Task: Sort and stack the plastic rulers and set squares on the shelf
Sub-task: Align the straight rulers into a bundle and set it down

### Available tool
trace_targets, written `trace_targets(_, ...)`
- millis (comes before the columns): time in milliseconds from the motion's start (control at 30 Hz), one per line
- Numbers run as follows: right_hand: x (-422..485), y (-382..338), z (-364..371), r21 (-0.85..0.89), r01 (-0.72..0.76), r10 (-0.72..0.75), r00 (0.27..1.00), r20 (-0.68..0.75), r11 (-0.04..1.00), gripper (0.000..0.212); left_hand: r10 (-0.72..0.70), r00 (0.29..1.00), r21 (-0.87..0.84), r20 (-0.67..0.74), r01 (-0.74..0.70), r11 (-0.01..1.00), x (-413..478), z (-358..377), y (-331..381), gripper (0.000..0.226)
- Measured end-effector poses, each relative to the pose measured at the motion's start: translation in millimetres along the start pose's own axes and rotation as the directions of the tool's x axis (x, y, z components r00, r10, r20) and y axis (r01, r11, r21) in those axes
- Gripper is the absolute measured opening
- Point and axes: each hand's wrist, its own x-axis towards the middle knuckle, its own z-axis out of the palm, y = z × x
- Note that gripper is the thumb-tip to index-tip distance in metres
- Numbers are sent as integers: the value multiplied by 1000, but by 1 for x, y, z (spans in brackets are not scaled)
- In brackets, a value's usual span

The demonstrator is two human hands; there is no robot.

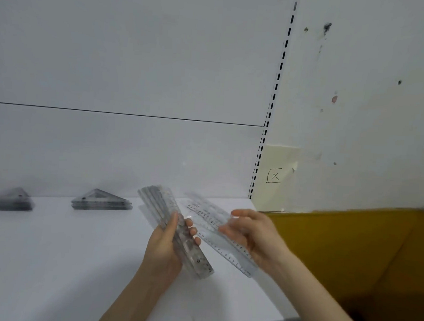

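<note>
Two piles of set squares are already sitting on the white shelf (51, 262) in the head view. A blurred left pile (7, 201) is lying at the frame edge and a neater middle pile (101, 200) is lying well apart from it, both flat and close to the back panel. That half of the sorting is looking done, as far as this view is showing.

The rulers are the part being worked on. The left hand (168, 247) is wrapping its grip round a thick bundle of rulers (158, 204), thumb on one side and fingertips curling over the other, and is holding it tilted above the shelf. The right hand (253, 235) is pinching a single clear ruler (221, 250) just beside the bundle, its grip clamped on the ruler's middle. Something pale and ruler-like is showing behind it, but blur is making it impossible to tell whether that is another ruler.

Judging from this, the loose ruler is waiting to join the bundle, and the bundle is waiting to be squared and laid down.

One container is showing: a yellow-brown carton (349, 255) standing to the right of the shelf. Its inside is falling into shadow, so its contents are not showing.
</note>
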Motion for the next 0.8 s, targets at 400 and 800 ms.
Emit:
trace_targets(400, -46, 54, 30, -276, 299, -293, 954, 65, 914, 25, 108, 994, 149, 26, -111, 983, -8, 0, 2, 39)
trace_targets(800, -30, 58, 19, -757, 402, -401, 894, 201, 516, 27, 37, 999, 18, 24, -37, 999, -10, 5, 2, 25)
